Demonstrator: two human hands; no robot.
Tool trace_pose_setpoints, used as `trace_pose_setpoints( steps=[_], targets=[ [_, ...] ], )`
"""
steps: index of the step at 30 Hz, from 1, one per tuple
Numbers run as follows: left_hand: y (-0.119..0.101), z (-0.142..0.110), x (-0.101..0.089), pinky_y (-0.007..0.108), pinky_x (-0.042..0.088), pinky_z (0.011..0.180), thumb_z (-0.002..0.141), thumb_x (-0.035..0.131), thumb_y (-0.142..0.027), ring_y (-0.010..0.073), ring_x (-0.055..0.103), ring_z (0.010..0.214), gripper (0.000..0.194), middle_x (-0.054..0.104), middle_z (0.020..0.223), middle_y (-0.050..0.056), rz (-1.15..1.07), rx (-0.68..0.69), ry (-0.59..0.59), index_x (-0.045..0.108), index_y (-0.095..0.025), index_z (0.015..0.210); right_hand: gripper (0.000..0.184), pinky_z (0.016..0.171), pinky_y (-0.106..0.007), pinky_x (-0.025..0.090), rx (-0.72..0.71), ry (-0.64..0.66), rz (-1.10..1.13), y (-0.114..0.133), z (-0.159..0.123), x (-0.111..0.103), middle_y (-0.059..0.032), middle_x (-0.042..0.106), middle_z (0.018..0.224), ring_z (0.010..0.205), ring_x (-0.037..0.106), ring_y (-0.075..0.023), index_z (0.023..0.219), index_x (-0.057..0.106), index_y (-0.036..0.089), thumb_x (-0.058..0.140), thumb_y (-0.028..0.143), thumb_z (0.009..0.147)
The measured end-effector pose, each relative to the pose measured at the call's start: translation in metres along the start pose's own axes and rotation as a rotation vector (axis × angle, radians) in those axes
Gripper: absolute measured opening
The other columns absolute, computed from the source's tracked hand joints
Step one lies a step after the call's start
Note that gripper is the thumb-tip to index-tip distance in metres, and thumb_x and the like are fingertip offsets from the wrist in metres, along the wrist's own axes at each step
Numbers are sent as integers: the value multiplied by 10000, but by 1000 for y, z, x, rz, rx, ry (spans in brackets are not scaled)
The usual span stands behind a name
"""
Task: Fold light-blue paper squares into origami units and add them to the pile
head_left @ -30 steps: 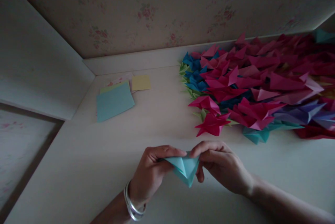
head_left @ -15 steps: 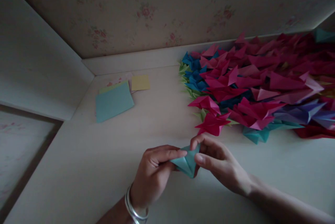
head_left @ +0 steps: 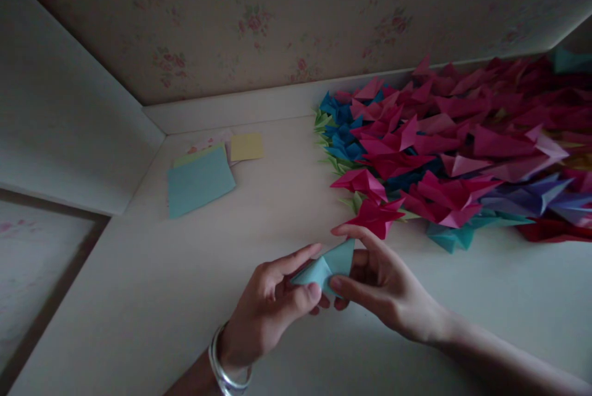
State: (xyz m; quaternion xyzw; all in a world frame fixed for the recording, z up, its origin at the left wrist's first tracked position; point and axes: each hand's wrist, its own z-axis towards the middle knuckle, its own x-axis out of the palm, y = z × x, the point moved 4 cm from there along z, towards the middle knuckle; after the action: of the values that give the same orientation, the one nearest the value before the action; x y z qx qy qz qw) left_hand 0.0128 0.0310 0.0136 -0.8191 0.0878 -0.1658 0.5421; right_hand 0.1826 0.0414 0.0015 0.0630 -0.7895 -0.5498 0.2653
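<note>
A small piece of light-blue origami paper (head_left: 341,256), folded with slanting creases, is held between both hands above the white table. My left hand (head_left: 272,300), with silver bangles at the wrist, pinches its left part, the thumb on the near face and the other fingers around behind. My right hand (head_left: 382,285) grips the right part, thumb pressed low on the paper and index finger raised at its top corner. Parts of the paper's lower edge are hidden by the thumbs.
A big heap of folded paper pieces (head_left: 444,143), mostly pink with blue, green and purple ones, covers the right back of the table (head_left: 139,297). At the back left lie flat blue sheets (head_left: 200,181) and a yellow square (head_left: 246,147). Floral wallpaper (head_left: 259,20) rises behind.
The folded paper has been tilted, its right corner now higher. Both thumbs have moved down to its lower part, and the left index finger has lifted off its face.
</note>
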Motion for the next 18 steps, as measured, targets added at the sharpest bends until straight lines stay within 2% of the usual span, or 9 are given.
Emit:
trace_pose_setpoints(
  steps=[3, 6, 9, 13, 18],
  targets=[
    [-3, 3, 0, 240, 553, 609, 929, 617, -397, 160, 698, 647, 379, 770, 767, 65, 167, 7, -74, 722, -154, 1201, 574, 637, -251, 515, -44, -5, -96, -1, -1, 0, 20, 659, 831, 706, 669, -134, 1358, 311, 280, 662, 208, 909],
    [-4, 7, 2, 224, 536, 552, 955, 574, -404, 150, 677, 564, 350, 727, 626, 51, 265, 11, -87, 783, -128, 1007, 607, 654, -272, 511, -59, 11, -143, -3, -1, 0, 20, 644, 842, 728, 663, -146, 1388, 289, 298, 639, 175, 909],
    [-2, 7, 0, 217, 527, 507, 941, 587, -421, 143, 660, 504, 349, 697, 567, 31, 231, -28, -109, 763, -122, 982, 611, 663, -285, 509, -69, 21, -140, -3, -1, 1, 18, 634, 841, 746, 673, -161, 1399, 288, 300, 626, 166, 908],
    [0, 6, -2, 214, 509, 529, 927, 602, -423, 136, 644, 554, 321, 698, 661, 32, 198, -22, -89, 739, -133, 946, 641, 643, -272, 488, -93, 18, -208, -3, -1, 1, 23, 625, 813, 732, 656, -158, 1427, 278, 293, 617, 154, 901],
    [-4, 4, 0, 208, 372, 486, 973, 514, -419, 108, 478, 523, 370, 520, 574, -29, 477, 117, -97, 676, -163, 761, 714, 544, -230, 383, -96, 53, -459, -2, -2, 3, 49, 585, 710, 610, 528, -127, 1487, 255, 251, 604, 113, 879]
  ],
)
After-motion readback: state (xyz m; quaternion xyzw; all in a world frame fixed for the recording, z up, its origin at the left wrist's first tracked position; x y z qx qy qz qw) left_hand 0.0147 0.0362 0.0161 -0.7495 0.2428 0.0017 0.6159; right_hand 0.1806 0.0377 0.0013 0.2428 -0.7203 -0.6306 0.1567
